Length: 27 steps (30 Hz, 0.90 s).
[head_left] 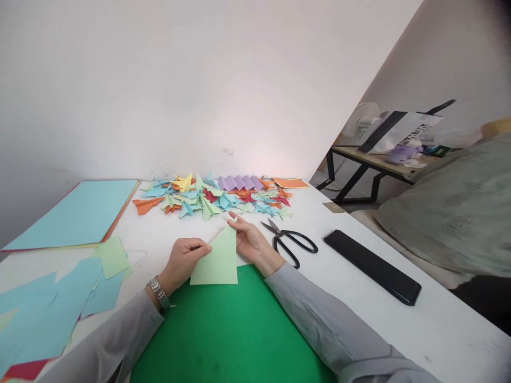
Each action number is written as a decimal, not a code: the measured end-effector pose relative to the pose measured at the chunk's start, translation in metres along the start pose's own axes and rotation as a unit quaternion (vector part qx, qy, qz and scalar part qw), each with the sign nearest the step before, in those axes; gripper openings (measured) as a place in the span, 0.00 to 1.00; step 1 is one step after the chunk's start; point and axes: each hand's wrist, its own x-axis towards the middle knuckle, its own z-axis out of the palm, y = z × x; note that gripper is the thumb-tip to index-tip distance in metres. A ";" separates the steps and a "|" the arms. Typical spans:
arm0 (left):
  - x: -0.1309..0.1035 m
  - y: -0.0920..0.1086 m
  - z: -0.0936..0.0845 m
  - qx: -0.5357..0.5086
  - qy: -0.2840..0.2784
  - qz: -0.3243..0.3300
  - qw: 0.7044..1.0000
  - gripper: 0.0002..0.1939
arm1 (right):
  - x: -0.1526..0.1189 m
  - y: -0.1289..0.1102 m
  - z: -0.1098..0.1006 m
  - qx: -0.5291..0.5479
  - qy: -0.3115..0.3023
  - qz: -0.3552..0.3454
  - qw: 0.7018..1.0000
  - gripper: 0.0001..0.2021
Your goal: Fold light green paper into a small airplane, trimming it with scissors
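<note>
A light green sheet of paper [219,260], its top left corner folded over to a slant, is held up between my two hands. My left hand [186,260], with a metal watch on the wrist, pinches the slanted left edge between thumb and fingers. At the peak of the paper, my right hand [252,239] grips it with the thumb in front; some fingers are behind the sheet. Below lies a green mat [231,330]. Black-handled scissors [285,239] rest partly open just right of my right hand.
Folded paper planes [207,205] in several colours are heaped against the wall, with a pleated purple paper [239,183]. Large coloured sheets [80,213] and loose blue pieces [51,314] lie left. A black long case [371,266] lies right; beyond it stands a wooden-topped table [371,158].
</note>
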 end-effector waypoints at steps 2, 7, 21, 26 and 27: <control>0.000 -0.001 0.000 0.000 0.002 0.003 1.000 0.13 | 0.001 -0.002 -0.001 0.005 0.002 -0.005 1.000 0.26; -0.001 -0.002 0.000 0.002 -0.011 -0.002 1.000 0.12 | 0.000 -0.004 -0.002 -0.012 -0.028 -0.027 0.999 0.25; 0.001 -0.005 0.003 0.024 -0.070 0.054 0.996 0.21 | -0.012 0.018 0.008 -0.160 -0.117 -0.044 0.979 0.25; 0.000 -0.005 0.004 0.042 -0.048 0.064 0.996 0.20 | -0.014 0.019 0.010 -0.135 -0.099 -0.060 0.984 0.26; 0.000 -0.004 0.004 0.044 -0.044 0.064 0.996 0.20 | -0.014 0.019 0.011 -0.130 -0.098 -0.061 0.985 0.26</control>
